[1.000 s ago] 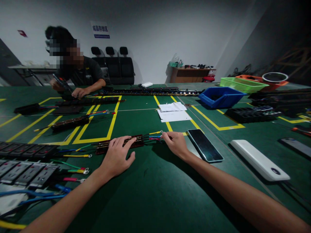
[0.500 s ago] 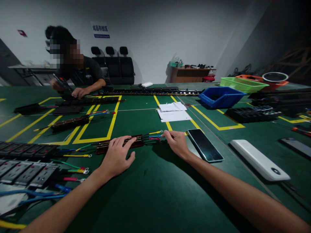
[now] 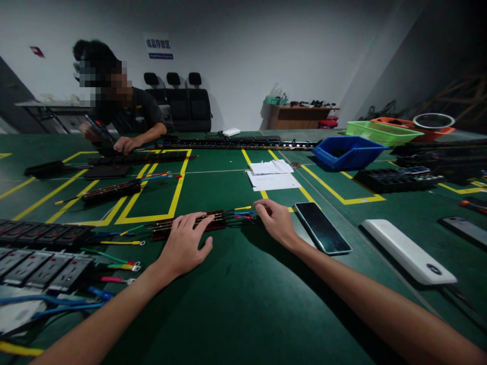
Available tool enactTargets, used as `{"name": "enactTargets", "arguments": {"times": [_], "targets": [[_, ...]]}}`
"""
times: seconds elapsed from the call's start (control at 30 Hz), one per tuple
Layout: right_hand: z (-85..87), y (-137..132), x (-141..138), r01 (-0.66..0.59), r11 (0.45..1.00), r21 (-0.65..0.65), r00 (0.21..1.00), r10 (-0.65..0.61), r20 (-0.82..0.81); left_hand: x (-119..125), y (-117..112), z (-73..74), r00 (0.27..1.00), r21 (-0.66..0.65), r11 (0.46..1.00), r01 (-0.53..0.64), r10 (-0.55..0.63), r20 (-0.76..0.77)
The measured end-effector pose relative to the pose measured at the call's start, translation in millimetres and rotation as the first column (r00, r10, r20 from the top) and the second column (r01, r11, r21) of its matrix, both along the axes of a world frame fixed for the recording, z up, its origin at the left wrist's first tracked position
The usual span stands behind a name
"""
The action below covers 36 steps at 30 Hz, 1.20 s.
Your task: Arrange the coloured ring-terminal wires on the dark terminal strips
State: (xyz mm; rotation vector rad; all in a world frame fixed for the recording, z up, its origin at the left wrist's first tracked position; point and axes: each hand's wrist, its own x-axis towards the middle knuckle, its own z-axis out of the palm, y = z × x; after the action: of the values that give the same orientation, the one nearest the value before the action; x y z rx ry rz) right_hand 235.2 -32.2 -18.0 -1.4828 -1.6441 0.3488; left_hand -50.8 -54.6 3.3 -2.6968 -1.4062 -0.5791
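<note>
A dark, narrow power strip housing [image 3: 162,230] with long metal strips along it lies on the green table. My left hand [image 3: 186,241] rests over it, fingers spread and thumb held away from it. Yellow, blue and red wires with ring terminals stick out of its right end. My right hand [image 3: 277,220] is closed in a pinch at the tip of the yellow wire [image 3: 242,208]; its ring terminal is hidden by the fingertips. Just below lie the blue wire [image 3: 243,213] and the red wire [image 3: 242,218], apart from the pinch.
Right of my right hand lie a phone [image 3: 322,228] and a white power bank [image 3: 407,251]. Socket strips [image 3: 49,266] with wires sit at left. White papers [image 3: 272,177] and a blue bin [image 3: 348,152] stand farther back. Across the table, a person [image 3: 129,116] holds a tool.
My right fingertips have shifted slightly up onto the end of the yellow wire, covering its ring terminal. My left hand stays on the strip housing.
</note>
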Motion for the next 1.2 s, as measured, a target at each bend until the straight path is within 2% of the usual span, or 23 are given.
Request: {"name": "enactTargets", "arguments": {"times": [0.1, 0.23, 0.3, 0.4, 0.5, 0.57, 0.7, 0.8, 0.87, 0.97, 1.1, 1.2], "targets": [[-0.5, -0.6, 0.2, 0.021, 0.998, 0.063, 1.0, -0.021, -0.013, 0.1, 0.5, -0.5, 1.0, 0.01, 1.0, 0.003, -0.003, -0.001], [-0.7, 0.1, 1.0, 0.003, 1.0, 0.028, 1.0, -0.003, -0.006, -0.7, 0.8, -1.2, 1.0, 0.004, 1.0, 0.005, -0.005, -0.004], [-0.2, -0.4, 1.0, 0.001, 0.998, 0.055, 0.999, 0.001, -0.032, -1.3, 0.9, -1.6, 1.0, 0.002, 1.0, 0.004, -0.004, -0.002], [0.4, -2.4, 0.3, -0.054, 0.993, 0.102, 0.999, 0.054, -0.002, -1.5, 1.0, -2.0, 1.0, 0.006, 1.0, 0.006, -0.006, -0.001], [-0.4, -3.6, -0.2, -0.106, 0.991, 0.087, 0.993, 0.101, 0.061, -1.0, 1.1, -2.1, 1.0, 0.004, 1.0, 0.001, -0.001, -0.005], [-1.0, -2.9, 0.3, -0.077, 0.994, 0.072, 0.996, 0.074, 0.045, -0.9, 0.9, -2.0, 1.0, 0.002, 1.0, 0.001, -0.001, -0.008], [0.2, -0.3, 1.1, 0.071, 0.997, 0.015, 0.997, -0.071, 0.009, -1.7, 0.1, -1.9, 1.0, -0.004, 1.0, 0.0, 0.0, -0.015], [1.9, 0.1, -0.5, 0.163, 0.983, -0.088, 0.982, -0.152, 0.115, -1.9, 0.1, -2.2, 1.0, -0.005, 1.0, 0.001, -0.001, -0.015], [2.0, -0.1, -1.8, 0.174, 0.976, -0.128, 0.967, -0.145, 0.21, -1.7, 0.3, -2.2, 1.0, -0.003, 1.0, 0.005, -0.005, -0.011], [0.0, 0.9, -1.7, 0.092, 0.987, -0.133, 0.958, -0.052, 0.281, -1.3, 0.6, -2.0, 1.0, 0.002, 1.0, 0.008, -0.008, -0.012], [-3.4, 3.6, 0.8, -0.064, 0.997, -0.048, 0.985, 0.071, 0.158, -1.2, 0.5, -2.4, 1.0, 0.023, 1.0, 0.011, -0.011, -0.013], [-4.5, 3.3, 1.3, -0.123, 0.992, 0.025, 0.986, 0.12, 0.12, -0.8, 0.5, -2.9, 1.0, 0.018, 1.0, 0.008, -0.008, -0.006]]}}
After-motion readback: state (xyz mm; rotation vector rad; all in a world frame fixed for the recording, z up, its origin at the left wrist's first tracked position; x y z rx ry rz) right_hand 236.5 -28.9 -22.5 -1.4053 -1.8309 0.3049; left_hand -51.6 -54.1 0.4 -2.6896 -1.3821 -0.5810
